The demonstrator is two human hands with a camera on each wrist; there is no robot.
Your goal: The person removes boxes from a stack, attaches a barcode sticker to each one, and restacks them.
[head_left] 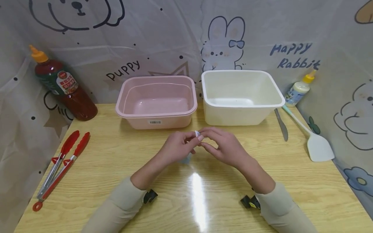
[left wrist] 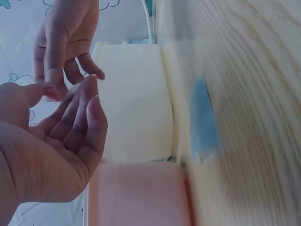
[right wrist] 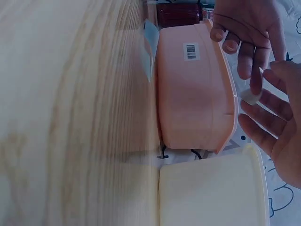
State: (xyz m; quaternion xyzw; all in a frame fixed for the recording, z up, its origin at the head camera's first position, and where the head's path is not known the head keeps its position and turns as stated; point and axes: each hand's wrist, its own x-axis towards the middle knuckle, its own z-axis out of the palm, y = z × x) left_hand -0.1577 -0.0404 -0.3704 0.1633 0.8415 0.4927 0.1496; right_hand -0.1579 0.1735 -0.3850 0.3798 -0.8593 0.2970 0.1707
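Observation:
Above the middle of the table my left hand (head_left: pixel 179 147) and right hand (head_left: pixel 225 149) meet fingertip to fingertip. Between them is a small white strip (head_left: pixel 197 133). The left thumb and forefinger pinch it. From the other side, the right fingertips grip its edge, largely hidden by the fingers. In the right wrist view the white strip (right wrist: pixel 250 97) shows between both hands' fingertips, and the remaining fingers are spread and bent. Below the hands, a light-blue folded piece of paper or film (left wrist: pixel 203 120) lies on the wooden table (left wrist: pixel 254 117), partly covered by the left hand in the head view.
A pink tub (head_left: pixel 157 121) and a white tub (head_left: pixel 236 115) stand behind the hands. On the left are a red sauce bottle (head_left: pixel 65 84) and red-handled tongs (head_left: pixel 62 165). A knife (head_left: pixel 281 126), white spatula (head_left: pixel 319 147) and small yellow-capped bottle (head_left: pixel 298 90) are on the right.

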